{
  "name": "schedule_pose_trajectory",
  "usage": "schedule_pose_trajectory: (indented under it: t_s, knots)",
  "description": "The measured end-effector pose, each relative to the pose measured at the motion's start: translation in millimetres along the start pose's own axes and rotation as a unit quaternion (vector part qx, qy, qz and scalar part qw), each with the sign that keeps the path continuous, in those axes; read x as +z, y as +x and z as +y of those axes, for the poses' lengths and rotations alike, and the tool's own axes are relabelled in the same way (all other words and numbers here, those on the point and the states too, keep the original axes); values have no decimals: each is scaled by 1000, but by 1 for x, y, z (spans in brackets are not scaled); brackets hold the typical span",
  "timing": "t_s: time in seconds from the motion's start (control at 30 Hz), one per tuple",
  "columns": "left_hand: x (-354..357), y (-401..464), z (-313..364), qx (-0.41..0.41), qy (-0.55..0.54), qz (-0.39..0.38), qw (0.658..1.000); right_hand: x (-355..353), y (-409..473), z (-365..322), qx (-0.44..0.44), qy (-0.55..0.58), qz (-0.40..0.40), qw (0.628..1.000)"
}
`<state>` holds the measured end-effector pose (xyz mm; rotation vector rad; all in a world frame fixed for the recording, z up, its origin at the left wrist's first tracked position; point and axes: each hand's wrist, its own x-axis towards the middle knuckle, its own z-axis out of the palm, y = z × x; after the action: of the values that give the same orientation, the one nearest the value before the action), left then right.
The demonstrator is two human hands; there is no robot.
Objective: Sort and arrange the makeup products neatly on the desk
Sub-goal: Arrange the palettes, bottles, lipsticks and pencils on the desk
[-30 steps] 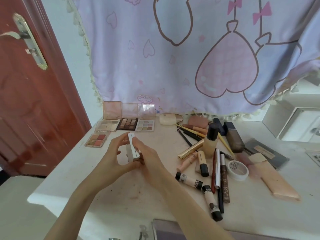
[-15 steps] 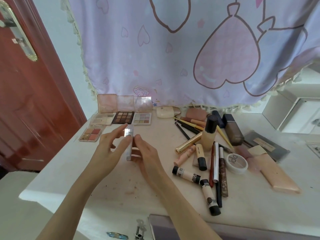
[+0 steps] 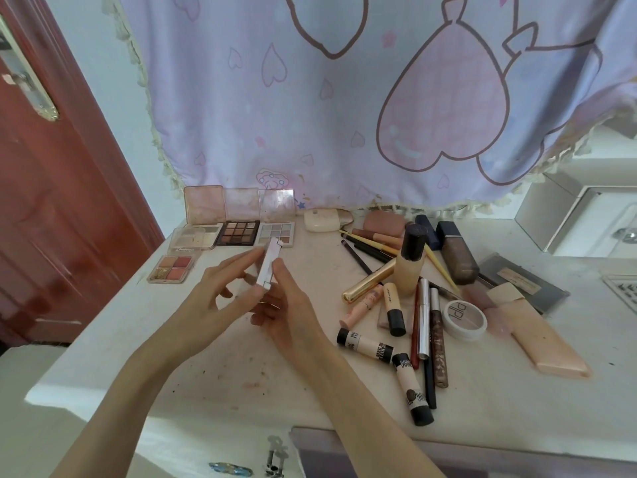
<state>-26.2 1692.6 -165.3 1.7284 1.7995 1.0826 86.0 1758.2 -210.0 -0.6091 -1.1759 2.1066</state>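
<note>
A small silver compact is held edge-on above the white desk, between both hands. My right hand grips it from the right with the thumb along its edge. My left hand pinches its left side with fingertips. Several open eyeshadow palettes stand in a row at the back left, with a blush palette in front of them. To the right lies a jumble of tubes, pencils and bottles, including a foundation bottle and a round white compact.
A pink flat case and a dark palette lie at the right. A cream case sits at the back under the lilac curtain. A red door is left of the desk. Keys hang below the front edge.
The compact has turned from showing its open side to edge-on and tilted, held slightly higher. The view shifted a little downward.
</note>
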Motion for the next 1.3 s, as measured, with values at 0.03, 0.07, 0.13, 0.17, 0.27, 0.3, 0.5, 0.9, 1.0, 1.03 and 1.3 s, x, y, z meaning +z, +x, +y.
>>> schedule_pose_trajectory:
  t_s: [0.03,0.07,0.13,0.17,0.27,0.3,0.5,0.9,1.0,1.03,1.3]
  knots:
    - [0,0,1,2,16,-2,1000,0,0,-1,2,14,-3,1000]
    - [1,1,4,0,18,4,1000,0,0,-2,2,14,-8,1000]
    - [5,2,6,-7,6,42,999,0,2,1,4,3,-12,1000]
    - [6,2,8,-16,9,60,998,0,2,1,4,2,-12,1000]
    - [7,1,10,-24,41,48,998,-1,3,2,-1,29,-5,1000]
    - [7,1,10,-20,44,36,998,-1,3,2,-5,38,-5,999]
    - [6,1,6,-8,29,13,999,-1,3,2,-19,31,13,999]
    - [-8,2,5,-51,-62,-9,997,-5,5,3,-46,25,19,998]
    - [-9,1,5,-48,-53,-18,997,-5,4,2,-49,27,28,998]
    - [-10,2,4,-44,-47,-16,998,-4,4,2,-50,25,27,998]
    - [-15,3,4,-10,-31,-45,998,-4,2,1,-54,28,30,998]
